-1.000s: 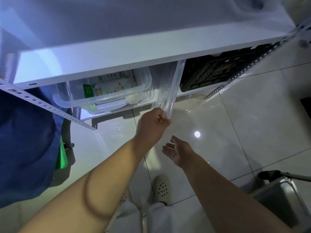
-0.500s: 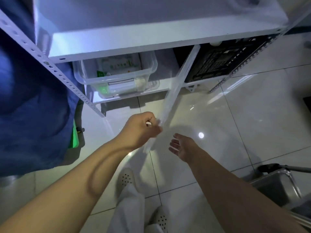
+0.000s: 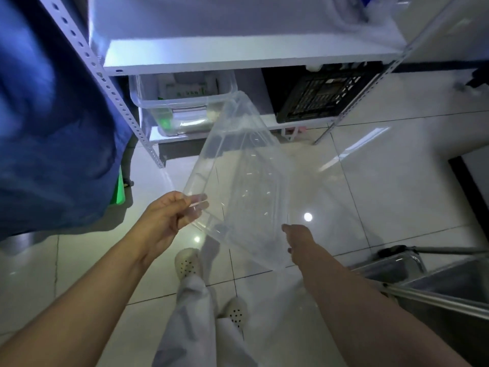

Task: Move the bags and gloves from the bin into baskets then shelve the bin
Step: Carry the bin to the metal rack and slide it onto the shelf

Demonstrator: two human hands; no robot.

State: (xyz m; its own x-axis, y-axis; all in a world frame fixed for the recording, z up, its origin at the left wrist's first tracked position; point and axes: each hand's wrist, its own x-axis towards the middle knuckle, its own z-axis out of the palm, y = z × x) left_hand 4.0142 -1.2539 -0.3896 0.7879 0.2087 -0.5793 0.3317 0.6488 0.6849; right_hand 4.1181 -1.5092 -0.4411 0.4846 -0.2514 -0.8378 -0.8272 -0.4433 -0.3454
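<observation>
Empty clear plastic bin (image 3: pixel 238 181) tilted before bottom shelf (image 3: pixel 272 125) — left hand (image 3: pixel 169 221) pinches near rim, right hand (image 3: pixel 299 238) grips opposite rim; thin hold, bin could slip — or clip second clear bin (image 3: pixel 182 102).

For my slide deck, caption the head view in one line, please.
Both hands, left hand and right hand, hold an empty clear plastic bin before the white metal shelf.

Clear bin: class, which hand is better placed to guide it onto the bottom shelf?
Probably left. The left hand already pinches the clear bin at its rim; the right hand only reaches its near corner.
</observation>
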